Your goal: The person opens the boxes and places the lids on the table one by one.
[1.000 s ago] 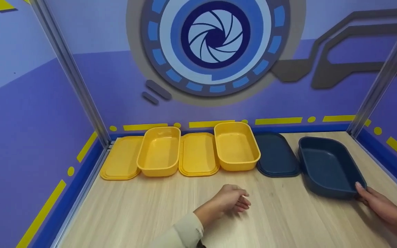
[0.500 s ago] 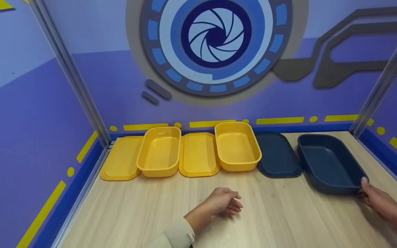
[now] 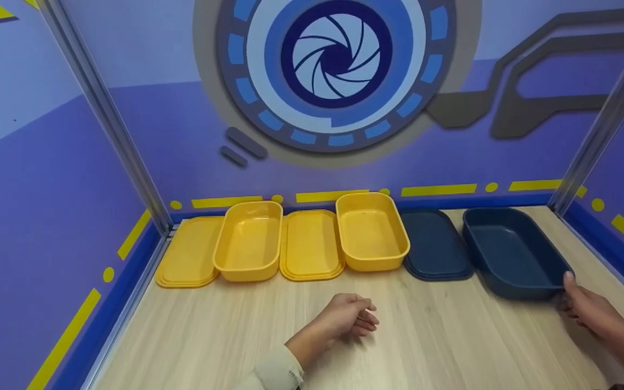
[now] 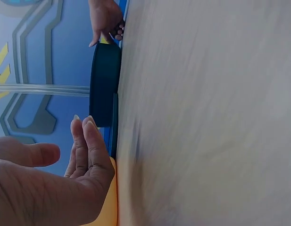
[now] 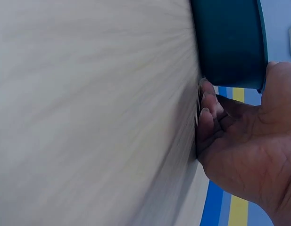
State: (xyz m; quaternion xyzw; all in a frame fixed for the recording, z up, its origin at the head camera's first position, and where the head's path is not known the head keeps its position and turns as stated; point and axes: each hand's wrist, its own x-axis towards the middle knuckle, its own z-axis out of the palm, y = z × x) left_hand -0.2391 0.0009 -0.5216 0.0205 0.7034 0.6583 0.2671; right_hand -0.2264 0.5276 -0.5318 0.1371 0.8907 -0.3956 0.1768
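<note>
At the right end of the row, my right hand (image 3: 596,314) grips the near right corner of a dark blue lunch box (image 3: 512,254). The thumb lies on the rim; in the right wrist view the fingers (image 5: 207,122) are curled low beside the box's end wall. Left of the box lies a flat dark blue lid (image 3: 435,246). My left hand (image 3: 342,317) hovers just above or rests on the table, fingers relaxed and holding nothing. Nearest to it is an open yellow lunch box (image 3: 372,230).
A yellow lid (image 3: 312,246), a second yellow box (image 3: 249,241) and another yellow lid (image 3: 190,254) continue the row leftward. Printed panels (image 3: 149,130) with metal corner posts enclose the wooden table (image 3: 209,336) at the back and sides.
The dark blue box has slid back toward the rear panel and turned slightly, with my right hand on its corner. My left hand has drawn a little to the left.
</note>
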